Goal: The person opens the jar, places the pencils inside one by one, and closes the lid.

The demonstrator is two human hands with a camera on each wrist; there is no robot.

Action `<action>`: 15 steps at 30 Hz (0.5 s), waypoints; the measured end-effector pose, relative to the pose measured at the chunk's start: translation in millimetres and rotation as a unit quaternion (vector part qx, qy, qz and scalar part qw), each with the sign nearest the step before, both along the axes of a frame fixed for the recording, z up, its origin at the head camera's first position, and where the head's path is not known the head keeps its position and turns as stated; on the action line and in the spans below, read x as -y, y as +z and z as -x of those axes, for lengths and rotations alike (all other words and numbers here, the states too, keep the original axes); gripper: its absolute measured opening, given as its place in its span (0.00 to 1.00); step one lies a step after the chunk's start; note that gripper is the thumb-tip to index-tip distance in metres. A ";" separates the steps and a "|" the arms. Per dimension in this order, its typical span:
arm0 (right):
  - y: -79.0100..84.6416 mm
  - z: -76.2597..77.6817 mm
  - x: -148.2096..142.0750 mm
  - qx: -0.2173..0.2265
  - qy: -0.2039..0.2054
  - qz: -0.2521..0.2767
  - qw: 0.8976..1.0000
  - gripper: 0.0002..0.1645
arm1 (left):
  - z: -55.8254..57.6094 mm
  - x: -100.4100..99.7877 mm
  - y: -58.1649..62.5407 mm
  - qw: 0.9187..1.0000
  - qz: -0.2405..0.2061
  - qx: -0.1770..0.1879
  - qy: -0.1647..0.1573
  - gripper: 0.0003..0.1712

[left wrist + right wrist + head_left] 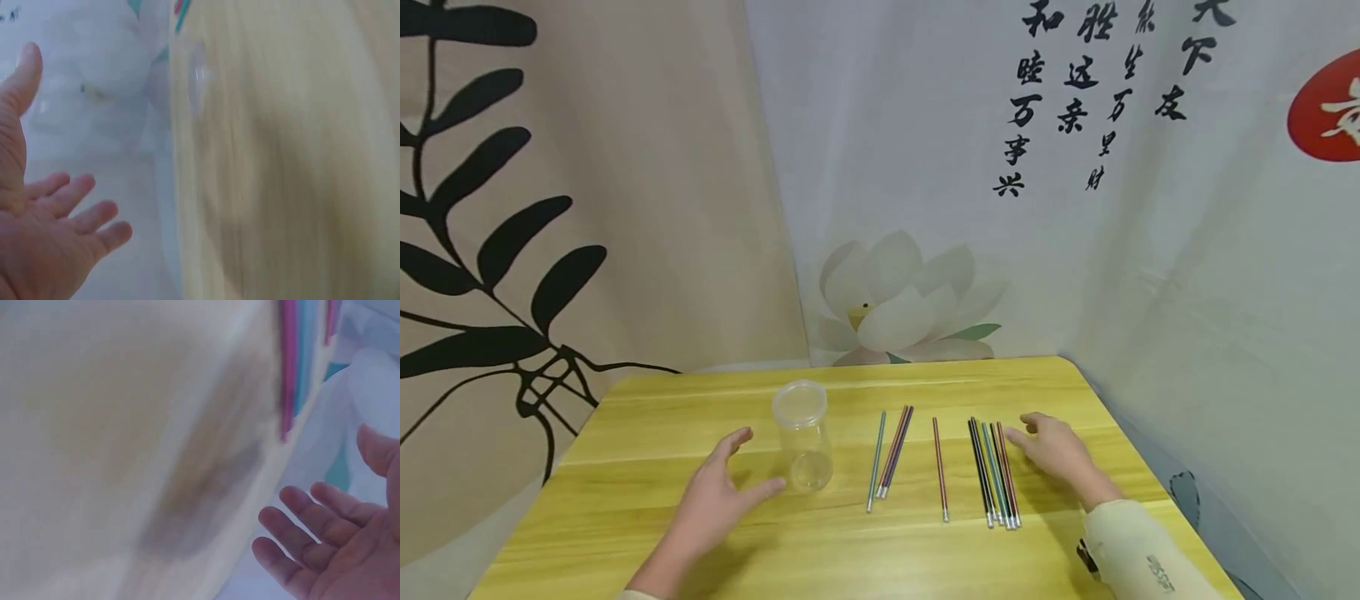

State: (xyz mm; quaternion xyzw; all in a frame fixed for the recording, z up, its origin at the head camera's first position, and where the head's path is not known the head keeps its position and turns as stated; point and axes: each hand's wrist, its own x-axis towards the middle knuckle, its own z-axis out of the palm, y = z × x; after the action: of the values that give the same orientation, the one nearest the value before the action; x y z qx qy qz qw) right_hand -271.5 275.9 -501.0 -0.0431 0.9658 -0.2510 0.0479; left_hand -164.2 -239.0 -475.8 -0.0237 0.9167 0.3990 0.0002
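A clear plastic jar [808, 450] with a translucent lid [800, 403] stands upright on the table. Just left of it my left hand [711, 492] hovers, thumb and fingers spread apart, holding nothing. On the right lies a row of several pencils [992, 475] in black, yellow, blue and red. Beside that row's right edge my right hand [1054, 447] is held with relaxed fingers and nothing in its grasp. In the right wrist view, a gap separates the fingers from the pencils [289, 375]. Pencil ends [182, 15] show at the top of the left wrist view, blurred.
Between jar and row lie a blue pencil [876, 462], two dark red and purple pencils [896, 452], and a lone red pencil [940, 467]. The wooden table [820, 558] ends at a printed curtain [910, 167] behind. More cloth [1262, 400] hangs along the right.
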 end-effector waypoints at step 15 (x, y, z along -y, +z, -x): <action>40.9 -10.0 108.0 -0.034 0.071 0.157 0.984 0.35 | 35.1 -66.3 -22.2 0.987 -0.108 -0.058 0.102 0.74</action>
State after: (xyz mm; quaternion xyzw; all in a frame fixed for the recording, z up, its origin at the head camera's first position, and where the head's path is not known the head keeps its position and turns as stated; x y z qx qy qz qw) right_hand -261.5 167.9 -460.1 -0.1265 0.9100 -0.3941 0.0257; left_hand -199.3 -172.7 -498.0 -0.0941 0.8592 0.4946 -0.0912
